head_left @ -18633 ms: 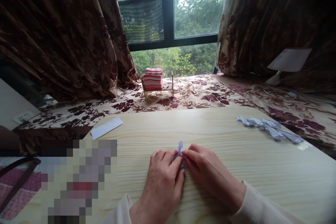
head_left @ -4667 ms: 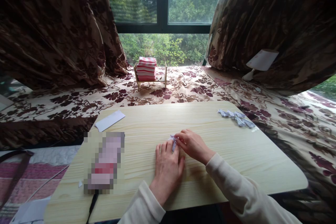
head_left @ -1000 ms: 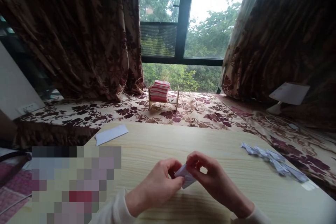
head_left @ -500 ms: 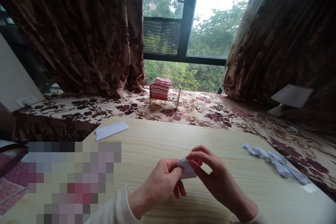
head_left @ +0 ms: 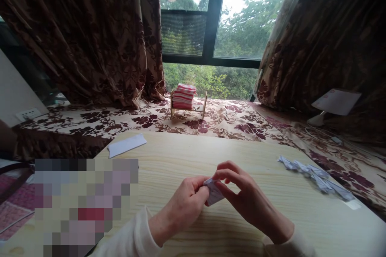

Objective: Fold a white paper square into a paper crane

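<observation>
The pale wooden table (head_left: 169,158) makes a firm bed; for careful work, one side is probably best steadied while light fingertips shape the other, keeping thin layers aligned. From the hands, a row of folded pieces (head_left: 322,184) lies between two and three o'clock. The left hand (head_left: 187,200) pinches the small paper (head_left: 214,195) firmly from nearly nine o'clock. The right hand (head_left: 250,196), at three, touches its upper edge; whether those fingertips clamp, I cannot tell. A white strip (head_left: 127,145) lies at ten. Smallest, the small paper sits tilted between both hands.
</observation>
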A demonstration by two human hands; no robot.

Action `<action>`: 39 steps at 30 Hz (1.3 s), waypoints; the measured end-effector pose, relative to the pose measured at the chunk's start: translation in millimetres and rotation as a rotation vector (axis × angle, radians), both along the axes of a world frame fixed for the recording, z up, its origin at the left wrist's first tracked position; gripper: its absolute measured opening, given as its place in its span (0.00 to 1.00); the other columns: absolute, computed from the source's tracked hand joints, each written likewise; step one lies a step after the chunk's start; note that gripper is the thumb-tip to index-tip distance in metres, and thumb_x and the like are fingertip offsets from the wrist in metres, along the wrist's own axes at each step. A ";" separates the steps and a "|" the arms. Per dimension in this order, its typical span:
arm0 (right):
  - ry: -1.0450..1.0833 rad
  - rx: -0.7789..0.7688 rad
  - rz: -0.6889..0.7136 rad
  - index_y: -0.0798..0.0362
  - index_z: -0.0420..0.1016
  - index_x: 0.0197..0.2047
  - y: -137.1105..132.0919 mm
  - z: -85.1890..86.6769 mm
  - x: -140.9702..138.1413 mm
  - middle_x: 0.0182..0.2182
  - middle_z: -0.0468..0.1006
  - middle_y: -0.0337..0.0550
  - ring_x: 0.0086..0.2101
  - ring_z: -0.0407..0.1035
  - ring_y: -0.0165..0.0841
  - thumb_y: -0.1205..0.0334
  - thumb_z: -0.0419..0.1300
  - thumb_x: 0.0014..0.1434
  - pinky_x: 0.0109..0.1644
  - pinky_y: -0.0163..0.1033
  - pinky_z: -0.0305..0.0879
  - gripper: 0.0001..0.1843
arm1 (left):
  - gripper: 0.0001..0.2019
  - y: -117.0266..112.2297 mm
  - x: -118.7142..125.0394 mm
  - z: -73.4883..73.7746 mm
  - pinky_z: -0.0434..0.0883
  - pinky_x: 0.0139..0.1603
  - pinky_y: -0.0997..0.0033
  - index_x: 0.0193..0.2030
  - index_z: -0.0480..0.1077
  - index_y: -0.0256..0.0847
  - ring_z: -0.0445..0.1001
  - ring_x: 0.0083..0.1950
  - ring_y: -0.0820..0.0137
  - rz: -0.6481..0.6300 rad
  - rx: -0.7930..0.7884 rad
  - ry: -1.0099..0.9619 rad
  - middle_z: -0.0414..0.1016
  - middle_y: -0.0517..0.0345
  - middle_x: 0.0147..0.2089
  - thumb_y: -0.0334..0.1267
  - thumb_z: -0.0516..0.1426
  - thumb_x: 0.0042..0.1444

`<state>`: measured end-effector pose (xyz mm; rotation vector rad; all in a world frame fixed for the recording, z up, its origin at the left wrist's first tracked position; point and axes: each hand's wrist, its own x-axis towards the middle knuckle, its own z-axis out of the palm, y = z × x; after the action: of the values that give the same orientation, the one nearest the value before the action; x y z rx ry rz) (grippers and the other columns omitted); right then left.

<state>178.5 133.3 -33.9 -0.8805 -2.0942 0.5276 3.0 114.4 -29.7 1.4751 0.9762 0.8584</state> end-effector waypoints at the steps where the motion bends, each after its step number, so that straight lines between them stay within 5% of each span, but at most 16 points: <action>1: -0.013 0.005 -0.006 0.50 0.72 0.38 0.1 -0.1 -0.1 0.36 0.71 0.44 0.34 0.69 0.32 0.66 0.55 0.62 0.36 0.37 0.69 0.06 | 0.16 0.0 -0.4 -0.9 0.56 0.26 0.77 0.37 0.75 0.34 0.57 0.25 0.77 -0.002 0.004 0.006 0.63 0.63 0.25 0.29 0.46 0.54; 14: 0.032 -0.055 0.008 0.52 0.69 0.33 0.0 -1.1 -0.6 0.35 0.71 0.42 0.32 0.66 0.30 0.68 0.55 0.62 0.34 0.36 0.66 0.06 | 0.18 1.4 -1.4 -1.5 0.58 0.29 0.76 0.42 0.77 0.33 0.58 0.26 0.75 -0.029 0.039 0.010 0.66 0.62 0.27 0.31 0.46 0.58; 39: 0.037 -0.094 0.009 0.52 0.69 0.31 -1.6 -3.1 -1.8 0.33 0.71 0.41 0.31 0.66 0.29 0.66 0.56 0.62 0.33 0.35 0.65 0.06 | 0.13 -2.0 1.0 -0.6 0.56 0.30 0.75 0.31 0.72 0.34 0.56 0.28 0.75 -0.051 0.073 0.017 0.61 0.62 0.26 0.33 0.47 0.57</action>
<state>176.7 131.8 -37.1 -0.9084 -2.0548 0.6471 4.0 112.4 -30.3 1.5652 0.9241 0.8541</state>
